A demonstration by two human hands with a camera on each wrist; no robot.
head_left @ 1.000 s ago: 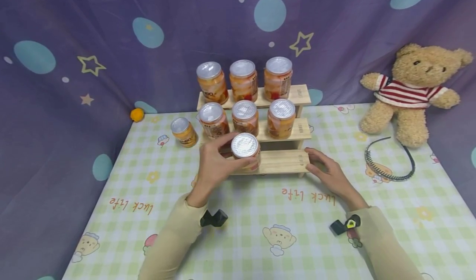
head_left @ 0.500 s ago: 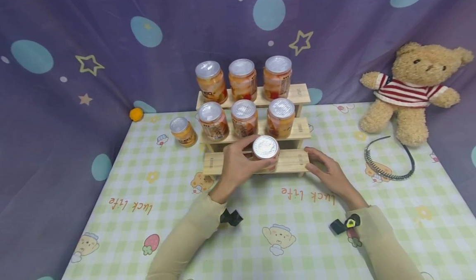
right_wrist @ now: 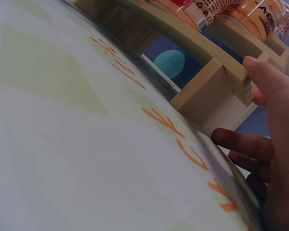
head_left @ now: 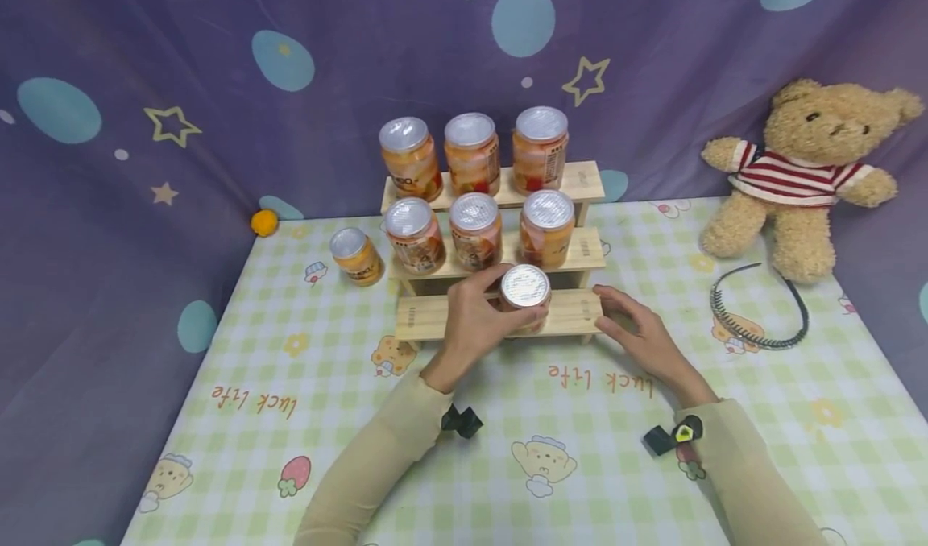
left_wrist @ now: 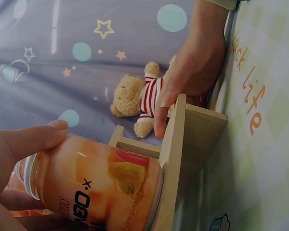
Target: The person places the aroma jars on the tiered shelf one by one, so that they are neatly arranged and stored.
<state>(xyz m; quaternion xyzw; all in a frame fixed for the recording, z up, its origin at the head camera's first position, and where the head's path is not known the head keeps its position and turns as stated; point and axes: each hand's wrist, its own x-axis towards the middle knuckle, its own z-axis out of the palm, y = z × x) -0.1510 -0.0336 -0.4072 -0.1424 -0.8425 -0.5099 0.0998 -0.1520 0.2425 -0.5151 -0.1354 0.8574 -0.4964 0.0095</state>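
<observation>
**A:** Curling round the jar [head_left: 524, 298], the fingers [head_left: 487, 282] of the left hand [head_left: 474, 320] grip its side, thumb along the near wall; the wrist view shows the thumb [left_wrist: 31, 137] laid over the glass just below the foil lid.

**B:** And where is the jar standing?

**A:** On the lowest step of the wooden rack [head_left: 435, 317], right of the middle, base on the plank. The right hand [head_left: 638, 332] rests at the rack's right end, fingers loosely straight against the wood, pinching nothing; its thumb tip [right_wrist: 257, 67] touches the plank's corner.

**B:** What might go wrong?

**A:** My guess: the step is narrow, so a jar set too far forward could tip off the front edge. A jolt to the rack might also rock the six jars on the two upper steps, and the middle-step jar [head_left: 547, 228] stands close behind the gripping fingers, so a careless lift of the hand could knock it.

**B:** Room to move?

**A:** Bare plank lies to the jar's left and a little to its right. One more jar [head_left: 357, 255] stands on the tablecloth [head_left: 326, 417] left of the rack, well apart. The teddy bear [head_left: 797, 175] and headband [head_left: 761, 308] sit off right.
</observation>
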